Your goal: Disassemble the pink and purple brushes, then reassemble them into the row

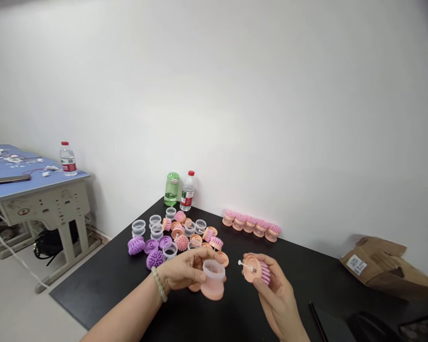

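My left hand [189,271], with a beaded bracelet on its wrist, grips a translucent cup [213,280] whose lower part looks pinkish. To its right, my right hand [273,285] holds an orange brush head [254,270] with pink bristles; a white stem points left from its flat side, toward the cup. Cup and brush head are apart. Left of and behind my left hand lie several translucent rings [139,227], purple bristle pieces [155,259], purple discs and orange-and-pink brush parts [181,242]. Farther back, several orange-and-pink brushes [249,224] stand in a row.
On the black table [114,280] a green bottle [171,189] and a red-capped water bottle [187,191] stand at the back corner. A torn cardboard box [385,270] and a dark pen-like stick [318,322] are at the right. Another blue-topped table [39,183] stands left.
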The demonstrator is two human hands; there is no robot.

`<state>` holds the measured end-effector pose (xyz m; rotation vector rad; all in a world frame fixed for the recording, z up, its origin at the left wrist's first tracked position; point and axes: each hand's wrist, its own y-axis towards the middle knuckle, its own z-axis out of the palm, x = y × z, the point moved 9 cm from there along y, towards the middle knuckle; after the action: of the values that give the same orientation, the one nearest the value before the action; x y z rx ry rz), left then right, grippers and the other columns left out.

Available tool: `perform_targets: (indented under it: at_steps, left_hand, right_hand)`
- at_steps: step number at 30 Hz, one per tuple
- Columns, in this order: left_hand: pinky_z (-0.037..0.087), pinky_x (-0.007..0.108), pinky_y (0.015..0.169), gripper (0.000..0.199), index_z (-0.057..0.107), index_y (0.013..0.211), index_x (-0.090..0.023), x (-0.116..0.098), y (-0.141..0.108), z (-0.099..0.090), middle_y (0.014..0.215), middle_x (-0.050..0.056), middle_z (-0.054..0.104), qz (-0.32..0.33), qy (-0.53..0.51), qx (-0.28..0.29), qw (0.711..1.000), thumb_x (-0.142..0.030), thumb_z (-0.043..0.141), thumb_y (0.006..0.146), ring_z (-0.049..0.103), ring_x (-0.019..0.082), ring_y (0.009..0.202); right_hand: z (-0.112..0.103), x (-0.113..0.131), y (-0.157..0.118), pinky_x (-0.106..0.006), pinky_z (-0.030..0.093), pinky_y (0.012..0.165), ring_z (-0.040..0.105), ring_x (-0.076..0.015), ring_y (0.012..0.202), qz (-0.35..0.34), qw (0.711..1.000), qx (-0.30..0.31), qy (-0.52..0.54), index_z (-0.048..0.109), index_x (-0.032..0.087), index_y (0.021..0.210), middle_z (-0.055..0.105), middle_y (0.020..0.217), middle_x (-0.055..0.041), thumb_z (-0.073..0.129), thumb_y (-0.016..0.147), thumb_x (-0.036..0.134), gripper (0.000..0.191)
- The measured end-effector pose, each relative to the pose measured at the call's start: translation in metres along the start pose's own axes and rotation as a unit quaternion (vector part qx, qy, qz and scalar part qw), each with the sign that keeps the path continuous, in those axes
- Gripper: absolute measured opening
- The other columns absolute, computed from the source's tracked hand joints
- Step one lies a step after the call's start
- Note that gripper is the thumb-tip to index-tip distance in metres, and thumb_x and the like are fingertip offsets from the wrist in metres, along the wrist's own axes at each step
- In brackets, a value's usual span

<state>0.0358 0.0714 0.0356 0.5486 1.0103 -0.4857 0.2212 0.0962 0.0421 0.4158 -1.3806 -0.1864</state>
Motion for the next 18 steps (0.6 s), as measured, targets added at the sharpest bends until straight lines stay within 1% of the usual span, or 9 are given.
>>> perform_targets:
  at_steps: [1,3,5,7,9,11,13,16,18]
  left_hand:
    - [0.045,0.022,0.063,0.065,0.068,0.118,-0.018,-0.004,0.001,0.000,0.102,0.010,0.070,0.023,-0.012,-0.012,1.000,-0.031,0.093,0.059,0.066,0.017,0.081]
    - [0.047,0.024,0.076,0.066,0.068,0.121,-0.020,-0.010,0.003,-0.002,0.111,0.010,0.067,0.056,-0.021,-0.040,0.997,-0.024,0.093,0.060,0.064,0.021,0.098]
    - [0.046,0.028,0.086,0.065,0.068,0.120,-0.019,-0.014,0.004,-0.008,0.114,0.011,0.066,0.082,-0.012,-0.076,0.994,-0.024,0.092,0.061,0.062,0.023,0.106]
    - [0.047,0.030,0.082,0.059,0.069,0.115,-0.018,-0.016,0.004,-0.015,0.108,0.010,0.067,0.091,-0.005,-0.103,0.990,-0.029,0.092,0.062,0.064,0.022,0.094]
    - [0.049,0.031,0.074,0.054,0.068,0.108,-0.017,-0.017,0.004,-0.022,0.100,0.008,0.067,0.095,0.002,-0.128,0.987,-0.034,0.091,0.063,0.064,0.019,0.082]
    - [0.050,0.032,0.070,0.051,0.065,0.104,-0.016,-0.016,0.004,-0.027,0.095,0.007,0.066,0.094,0.013,-0.147,0.985,-0.038,0.089,0.065,0.064,0.018,0.077]
    - [0.051,0.032,0.069,0.051,0.063,0.101,-0.016,-0.015,0.004,-0.030,0.093,0.006,0.065,0.093,0.032,-0.158,0.982,-0.040,0.089,0.064,0.063,0.018,0.078]
    - [0.051,0.030,0.070,0.055,0.061,0.099,-0.017,-0.014,0.006,-0.027,0.096,0.005,0.063,0.102,0.075,-0.168,0.978,-0.035,0.093,0.058,0.063,0.020,0.085]
    - [0.051,0.030,0.074,0.055,0.060,0.100,-0.018,-0.016,0.007,-0.022,0.100,0.005,0.062,0.121,0.115,-0.170,0.971,-0.030,0.093,0.057,0.062,0.021,0.093]
  right_hand:
    - [-0.002,-0.004,0.001,-0.032,0.053,0.083,0.066,-0.0239,0.098,0.021,1.000,-0.013,0.017,0.065,0.027,0.109,0.070,0.113,-0.0094,0.078,0.076,0.044,0.040]
    - [0.000,-0.012,0.002,-0.033,0.053,0.080,0.066,-0.0222,0.089,0.060,0.998,-0.008,0.009,0.064,0.026,0.107,0.071,0.108,-0.0078,0.075,0.077,0.048,0.040]
    - [0.002,-0.020,0.002,-0.033,0.052,0.079,0.065,-0.0214,0.084,0.093,0.994,0.002,-0.061,0.063,0.025,0.104,0.071,0.101,-0.0047,0.075,0.075,0.044,0.037]
    - [0.001,-0.030,0.002,-0.032,0.051,0.074,0.064,-0.0211,0.080,0.109,0.980,0.014,-0.168,0.064,0.024,0.097,0.070,0.089,-0.0008,0.076,0.070,0.036,0.032]
    - [0.001,-0.039,0.003,-0.031,0.049,0.067,0.063,-0.0205,0.072,0.105,0.955,0.029,-0.274,0.063,0.024,0.089,0.066,0.078,0.0025,0.073,0.066,0.030,0.025]
    - [0.003,-0.046,0.004,-0.031,0.049,0.065,0.063,-0.0208,0.069,0.089,0.931,0.051,-0.350,0.062,0.025,0.084,0.065,0.074,0.0032,0.069,0.065,0.026,0.020]
    - [0.004,-0.046,0.006,-0.036,0.053,0.073,0.066,-0.0244,0.080,0.051,0.920,0.040,-0.385,0.064,0.025,0.089,0.069,0.085,0.0001,0.068,0.064,0.024,0.025]
    - [0.003,-0.028,0.004,-0.045,0.052,0.094,0.063,-0.0314,0.111,-0.034,0.924,-0.020,-0.380,0.066,0.025,0.107,0.068,0.115,-0.0077,0.070,0.068,0.028,0.040]
    - [0.011,-0.018,0.000,-0.044,0.052,0.097,0.063,-0.0303,0.115,-0.067,0.937,-0.018,-0.343,0.063,0.024,0.118,0.065,0.125,-0.0107,0.068,0.077,0.036,0.043]
